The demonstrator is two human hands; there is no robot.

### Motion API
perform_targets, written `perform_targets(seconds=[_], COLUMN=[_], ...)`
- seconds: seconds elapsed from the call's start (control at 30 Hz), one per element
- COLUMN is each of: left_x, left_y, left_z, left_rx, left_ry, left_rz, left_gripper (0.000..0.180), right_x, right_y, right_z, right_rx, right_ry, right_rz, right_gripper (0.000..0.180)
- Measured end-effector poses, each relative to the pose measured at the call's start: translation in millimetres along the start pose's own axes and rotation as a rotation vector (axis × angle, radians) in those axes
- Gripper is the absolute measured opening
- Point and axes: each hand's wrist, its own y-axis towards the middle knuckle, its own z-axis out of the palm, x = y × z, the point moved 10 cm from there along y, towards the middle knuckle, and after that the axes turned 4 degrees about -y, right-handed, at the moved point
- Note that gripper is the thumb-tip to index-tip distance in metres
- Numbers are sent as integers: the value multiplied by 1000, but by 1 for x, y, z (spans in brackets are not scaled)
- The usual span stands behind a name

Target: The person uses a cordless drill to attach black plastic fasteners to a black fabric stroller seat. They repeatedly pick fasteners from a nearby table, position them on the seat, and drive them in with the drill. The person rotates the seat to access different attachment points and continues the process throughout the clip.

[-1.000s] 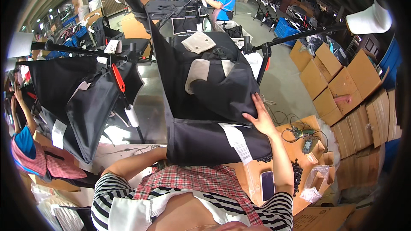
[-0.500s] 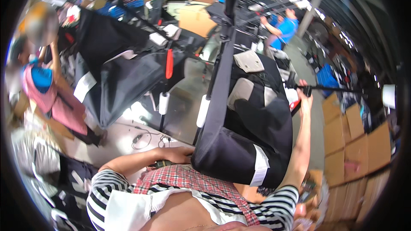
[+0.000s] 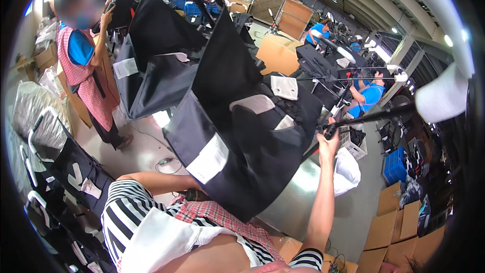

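And there was the black fabric seat (image 3: pixel 262 167), big and slack, lying left of the right hand's grip and spilling back toward the wearer, its long axis slanting from the beige pad (image 3: pixel 284 87) at the far end down to the checked apron (image 3: pixel 222 213)! The right hand (image 3: pixel 328 140) had its fingers curled round a black joint (image 3: pixel 331 130) at the seat's right flank, and from that grip a dark tube (image 3: pixel 376 116) ran off to the right, ending in a white-wrapped handle (image 3: pixel 444 96). So the right hand was the nearer one to joint and tube, no contest. Over on the other side, the left forearm (image 3: pixel 164 183) reached in below and left of the grip, nearer the seat's white label (image 3: pixel 208 159), but the left hand went out of sight around the fabric's lower edge, and whether it was spread or pinching, you couldn't tell. Just below and right of the grip hung a white bag (image 3: pixel 347 172); far off left, past a second black fabric piece (image 3: pixel 161 83), stood a co-worker (image 3: pixel 86 71) in pink checks.
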Motion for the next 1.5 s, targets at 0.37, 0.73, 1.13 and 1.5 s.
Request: perform_targets(seconds=[0.37,0.73,1.13,1.5], left_x=[2,7,-161,-164], left_y=[-43,-55,-83,-82], left_z=[-56,-187,-195,-197], left_rx=[8,297,292,283], left_ry=[-76,278,-393,-589], left_rz=[-286,133,542,579], left_gripper=[58,43,90,84], right_x=[-25,-130,-95,-141], right_y=[96,-140,-251,-232], right_z=[97,-4,287,378], right_rx=[71,-632,-89,-376], right_ry=[-89,-254,147,748], right_rz=[-135,394,344,752], right_gripper=[71,45,44,52])
